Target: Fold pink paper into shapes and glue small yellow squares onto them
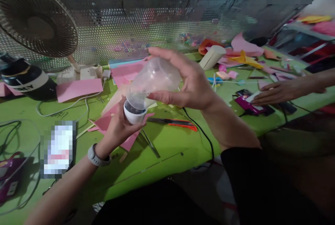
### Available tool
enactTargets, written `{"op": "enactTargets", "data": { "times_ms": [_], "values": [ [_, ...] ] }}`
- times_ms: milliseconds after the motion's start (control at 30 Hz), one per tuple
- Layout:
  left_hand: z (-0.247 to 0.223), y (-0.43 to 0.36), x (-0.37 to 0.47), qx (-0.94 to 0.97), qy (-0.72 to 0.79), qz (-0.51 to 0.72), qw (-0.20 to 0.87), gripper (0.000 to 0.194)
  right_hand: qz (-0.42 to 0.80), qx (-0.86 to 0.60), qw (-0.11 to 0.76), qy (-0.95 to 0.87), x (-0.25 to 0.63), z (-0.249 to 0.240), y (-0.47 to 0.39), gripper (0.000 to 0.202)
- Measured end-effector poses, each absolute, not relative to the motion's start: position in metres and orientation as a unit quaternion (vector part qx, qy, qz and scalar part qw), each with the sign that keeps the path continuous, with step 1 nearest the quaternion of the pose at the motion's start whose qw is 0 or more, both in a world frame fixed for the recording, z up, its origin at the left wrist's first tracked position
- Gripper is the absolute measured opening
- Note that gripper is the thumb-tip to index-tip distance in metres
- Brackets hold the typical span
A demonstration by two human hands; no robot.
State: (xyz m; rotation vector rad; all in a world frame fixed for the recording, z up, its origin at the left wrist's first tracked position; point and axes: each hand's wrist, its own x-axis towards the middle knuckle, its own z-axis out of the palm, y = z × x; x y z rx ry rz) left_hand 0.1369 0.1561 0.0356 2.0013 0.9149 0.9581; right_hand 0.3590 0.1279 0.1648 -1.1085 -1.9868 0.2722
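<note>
My left hand [121,124] is wrapped round a small white cup [134,117] with something dark inside its rim. Above it, my right hand [183,82] grips a clear plastic container [154,76] between thumb and fingers. The container is tilted, and its lower left end meets or overlaps the cup's opening. Pink paper pieces [129,142] lie on the green table beneath my left hand. To the right of the cup is an orange and black cutter [180,123], with thin metal tweezers [151,144] in front of it.
A fan [39,22] and a dark bottle [28,80] stand at the left, near a phone [59,148] and loose cables. At right, another person's hand [277,94] touches a purple device [248,104]. Behind are a paper roll [212,57] and a perforated metal screen [125,19].
</note>
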Motion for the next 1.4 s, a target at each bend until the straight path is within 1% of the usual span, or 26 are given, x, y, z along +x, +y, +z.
{"op": "enactTargets", "data": {
  "times_ms": [133, 200, 300, 467, 633, 800, 933, 1033, 1133, 1233, 1400],
  "values": [
    [0.038, 0.152, 0.135, 0.785, 0.362, 0.365, 0.345, 0.086, 0.061, -0.390, 0.407, -0.823, 0.351, 0.174, 0.131, 0.072],
    [0.041, 0.150, 0.135, 0.789, 0.358, 0.369, 0.335, 0.086, 0.047, -0.384, 0.390, -0.836, 0.348, 0.178, 0.131, 0.073],
    [0.049, 0.145, 0.135, 0.798, 0.349, 0.376, 0.317, 0.088, 0.068, -0.429, 0.350, -0.830, 0.344, 0.179, 0.136, 0.071],
    [0.054, 0.137, 0.132, 0.802, 0.357, 0.373, 0.298, 0.088, 0.094, -0.426, 0.313, -0.844, 0.338, 0.174, 0.145, 0.082],
    [0.041, 0.138, 0.124, 0.786, 0.376, 0.367, 0.326, 0.090, 0.113, -0.409, 0.300, -0.855, 0.332, 0.171, 0.138, 0.076],
    [0.034, 0.136, 0.118, 0.783, 0.350, 0.388, 0.337, 0.098, 0.108, -0.415, 0.305, -0.850, 0.330, 0.165, 0.133, 0.071],
    [0.033, 0.132, 0.117, 0.775, 0.326, 0.403, 0.360, 0.096, 0.110, -0.396, 0.317, -0.855, 0.330, 0.155, 0.132, 0.069],
    [0.035, 0.128, 0.116, 0.780, 0.307, 0.437, 0.327, 0.093, 0.091, -0.374, 0.342, -0.857, 0.329, 0.149, 0.125, 0.069],
    [0.034, 0.124, 0.117, 0.786, 0.292, 0.444, 0.316, 0.089, 0.066, -0.392, 0.373, -0.838, 0.324, 0.145, 0.118, 0.066],
    [0.030, 0.121, 0.119, 0.773, 0.306, 0.444, 0.334, 0.093, 0.054, -0.424, 0.390, -0.816, 0.317, 0.142, 0.115, 0.062],
    [0.022, 0.121, 0.119, 0.774, 0.314, 0.447, 0.321, 0.095, 0.069, -0.457, 0.400, -0.791, 0.310, 0.136, 0.114, 0.059]
  ]
}}
